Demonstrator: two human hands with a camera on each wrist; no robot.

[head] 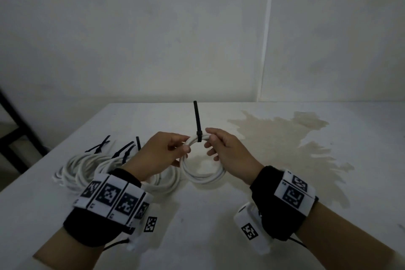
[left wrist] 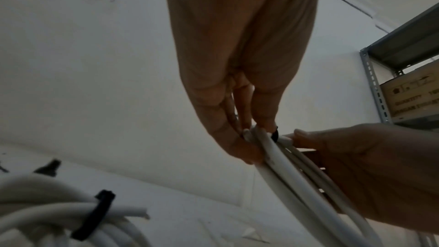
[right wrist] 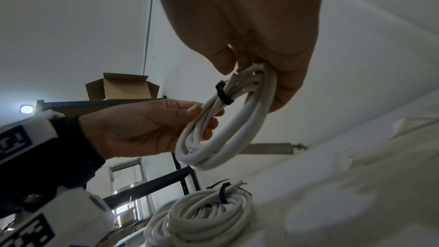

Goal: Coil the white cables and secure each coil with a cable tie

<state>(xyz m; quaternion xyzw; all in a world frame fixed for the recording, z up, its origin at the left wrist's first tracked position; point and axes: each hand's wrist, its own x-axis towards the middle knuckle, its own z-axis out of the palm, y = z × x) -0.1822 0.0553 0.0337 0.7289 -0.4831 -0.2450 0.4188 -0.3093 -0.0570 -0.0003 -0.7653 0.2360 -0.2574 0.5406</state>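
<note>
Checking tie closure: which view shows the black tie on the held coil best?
Head view: the tie wraps the coil, tail upright between the hands. Right wrist shows only the band around the strands. Left wrist shows a sliver.

Bare left hand [head: 162,151] and right hand [head: 228,151], bare forearms. Black fabric wrist wraps [head: 276,201] on both. White blocks [head: 114,197] printed with black square-code markers banded round each wrap. White camera housing [head: 252,228] under each wrist, one marker apiece. Thin black cable [head: 300,242] trailing from each.
</note>
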